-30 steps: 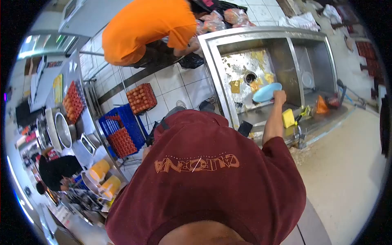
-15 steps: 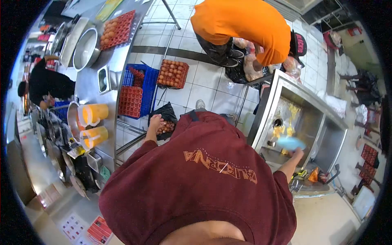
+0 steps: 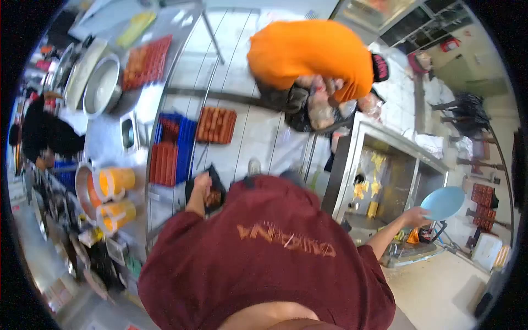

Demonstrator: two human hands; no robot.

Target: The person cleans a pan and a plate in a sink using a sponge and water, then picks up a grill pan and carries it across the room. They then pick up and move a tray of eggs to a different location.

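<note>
My right hand [image 3: 416,216] grips the rim of a light blue plate [image 3: 443,203], tilted beside the near right edge of the metal sink [image 3: 360,127]. Inside the sink lie yellow scraps [image 3: 375,165] around the drain. My left hand [image 3: 203,186] hangs at my left side with its fingers curled in, somewhat blurred, and nothing shows in it. Just past that hand, on the floor, is a black bag [image 3: 215,179] with brownish contents.
Left stands a steel table [image 3: 110,142] with orange-filled pitchers [image 3: 117,183], a metal bowl [image 3: 103,88] and a red egg tray [image 3: 155,61]. A blue crate [image 3: 186,144] and eggs in a tray [image 3: 216,125] sit on the floor. Ahead, a person in orange [image 3: 311,52] bends over bags.
My right hand has carried the blue plate out from over the sink, toward the right. My left hand stays low at my side. The whole view has shifted.
</note>
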